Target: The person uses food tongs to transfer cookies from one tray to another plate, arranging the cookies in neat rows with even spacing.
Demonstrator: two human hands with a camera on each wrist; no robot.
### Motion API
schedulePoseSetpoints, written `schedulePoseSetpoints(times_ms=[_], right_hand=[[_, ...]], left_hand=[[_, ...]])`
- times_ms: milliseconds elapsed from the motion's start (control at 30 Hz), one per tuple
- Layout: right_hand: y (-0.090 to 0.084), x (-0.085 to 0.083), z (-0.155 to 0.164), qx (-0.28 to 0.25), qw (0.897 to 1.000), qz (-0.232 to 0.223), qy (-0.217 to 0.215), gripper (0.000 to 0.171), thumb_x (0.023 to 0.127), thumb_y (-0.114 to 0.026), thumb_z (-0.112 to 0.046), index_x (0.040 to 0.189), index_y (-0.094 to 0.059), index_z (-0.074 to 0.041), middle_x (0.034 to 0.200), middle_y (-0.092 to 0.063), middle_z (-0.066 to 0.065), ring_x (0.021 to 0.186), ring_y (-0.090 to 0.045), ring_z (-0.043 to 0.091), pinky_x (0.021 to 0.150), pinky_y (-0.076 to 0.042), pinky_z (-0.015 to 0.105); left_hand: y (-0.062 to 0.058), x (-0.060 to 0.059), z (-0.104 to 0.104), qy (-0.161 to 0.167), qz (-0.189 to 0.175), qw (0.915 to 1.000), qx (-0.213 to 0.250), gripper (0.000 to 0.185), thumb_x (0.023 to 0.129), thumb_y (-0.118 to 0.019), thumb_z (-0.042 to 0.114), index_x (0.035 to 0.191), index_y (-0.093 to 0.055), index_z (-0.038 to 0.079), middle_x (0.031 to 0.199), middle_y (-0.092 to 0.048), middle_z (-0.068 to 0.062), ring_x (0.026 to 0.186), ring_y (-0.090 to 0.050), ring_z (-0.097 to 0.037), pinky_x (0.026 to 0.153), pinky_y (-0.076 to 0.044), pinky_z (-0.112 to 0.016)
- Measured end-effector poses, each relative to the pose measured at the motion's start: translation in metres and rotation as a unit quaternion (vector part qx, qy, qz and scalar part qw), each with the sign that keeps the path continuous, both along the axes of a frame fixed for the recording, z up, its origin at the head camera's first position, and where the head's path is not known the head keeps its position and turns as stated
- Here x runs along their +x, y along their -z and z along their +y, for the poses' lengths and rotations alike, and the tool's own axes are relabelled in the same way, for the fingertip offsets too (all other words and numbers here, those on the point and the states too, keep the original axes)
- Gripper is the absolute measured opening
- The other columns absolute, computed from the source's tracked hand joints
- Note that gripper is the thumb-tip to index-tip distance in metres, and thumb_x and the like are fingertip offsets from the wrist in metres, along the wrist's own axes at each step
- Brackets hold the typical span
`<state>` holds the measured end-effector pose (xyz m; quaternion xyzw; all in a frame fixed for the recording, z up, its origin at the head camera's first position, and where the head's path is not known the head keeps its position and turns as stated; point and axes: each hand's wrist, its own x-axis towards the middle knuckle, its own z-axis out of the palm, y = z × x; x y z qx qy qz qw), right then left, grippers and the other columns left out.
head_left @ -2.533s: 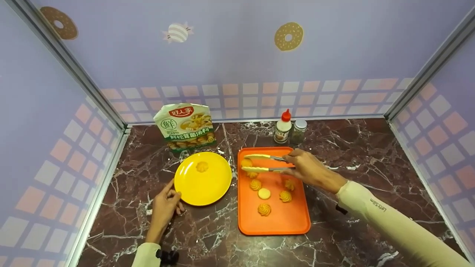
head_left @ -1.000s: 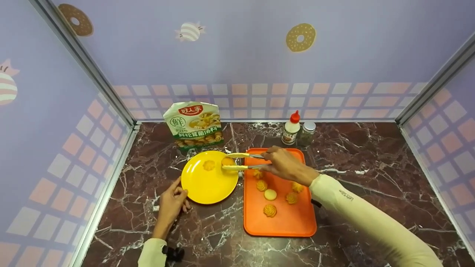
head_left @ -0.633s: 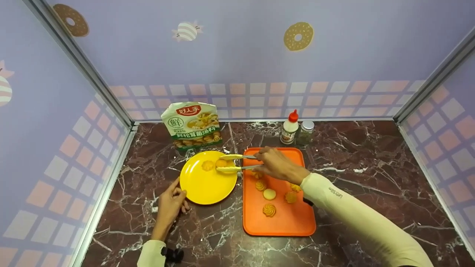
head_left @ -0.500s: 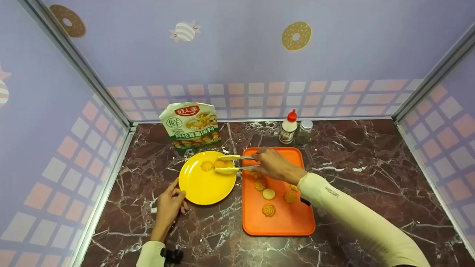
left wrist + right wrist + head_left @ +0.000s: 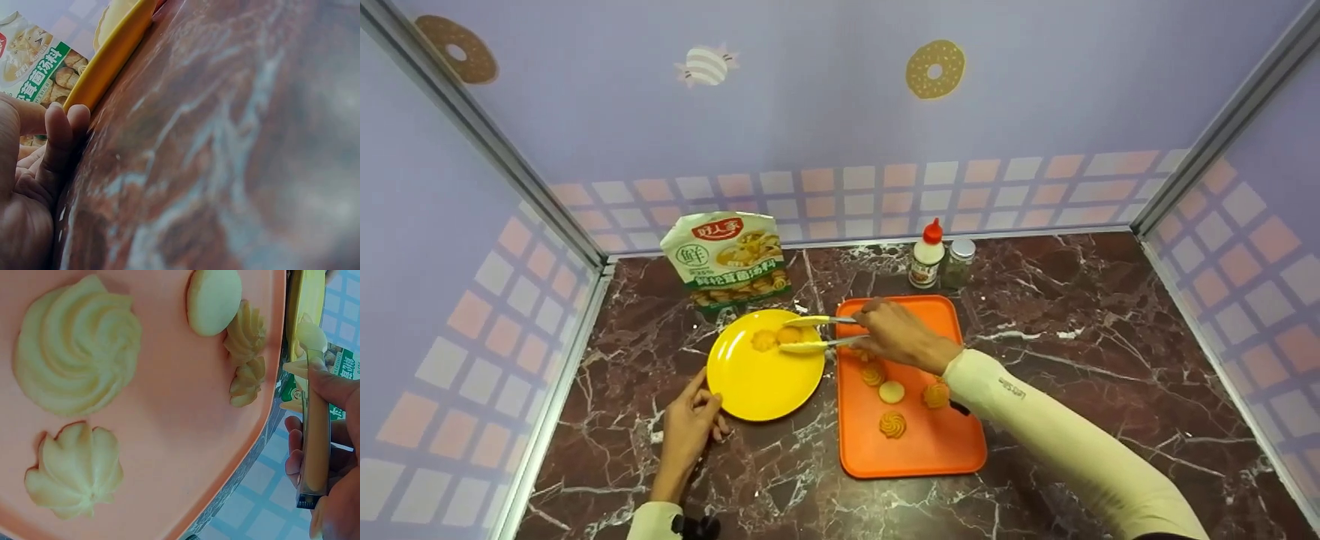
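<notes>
- My right hand (image 5: 894, 337), near the middle of the frame, holds the yellow tongs (image 5: 816, 332) with its fingers curled round them.
- The tongs pinch a cookie (image 5: 790, 334) over the yellow plate (image 5: 757, 382), just beside another cookie (image 5: 764, 340).
- My left hand (image 5: 688, 427), lower left, rests on the surface (image 5: 1072, 315), its loose fingers holding nothing, touching the plate's rim.
- More cookies lie on the orange tray (image 5: 937, 450).

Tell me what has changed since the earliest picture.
The right hand, holding the tongs, carried one cookie leftward from the orange tray over to the yellow plate, beside the cookie already there. The tongs' grip still brackets it. The left hand stayed at the plate's near edge; the other tray cookies, the pouch and the bottles did not move.
</notes>
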<state>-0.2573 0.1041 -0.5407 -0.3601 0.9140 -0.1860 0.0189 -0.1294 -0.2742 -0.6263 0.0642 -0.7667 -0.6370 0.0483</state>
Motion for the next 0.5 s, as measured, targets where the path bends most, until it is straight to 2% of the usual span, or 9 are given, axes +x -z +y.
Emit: schedulePoseSetpoints(times_ms=[267, 500], right_hand=[[0.0011, 0.002, -0.0099, 0.001, 1.0, 0.0, 0.001, 0.038, 0.105, -0.078, -0.037, 0.116, -0.081, -0.001, 0.111, -0.073, 0.015, 0.09, -0.071, 0.026, 0.073, -0.065, 0.037], [0.0026, 0.0033, -0.0076, -0.002, 1.0, 0.015, 0.005, 0.035, 0.104, -0.08, -0.037, 0.108, -0.081, -0.002, 0.097, -0.071, 0.008, 0.08, -0.066, 0.022, 0.067, -0.061, 0.034]], left_hand=[[-0.0012, 0.0034, -0.0041, -0.005, -0.002, 1.0, 0.001, 0.062, 0.109, -0.066, -0.001, 0.166, -0.042, -0.005, 0.089, -0.067, -0.026, 0.05, -0.064, -0.019, 0.042, -0.056, -0.028], [-0.0016, 0.0003, 0.0002, -0.001, -0.003, 1.0, 0.003, 0.062, 0.109, -0.066, -0.001, 0.166, -0.043, -0.004, 0.089, -0.067, -0.025, 0.051, -0.065, -0.019, 0.043, -0.057, -0.029]])
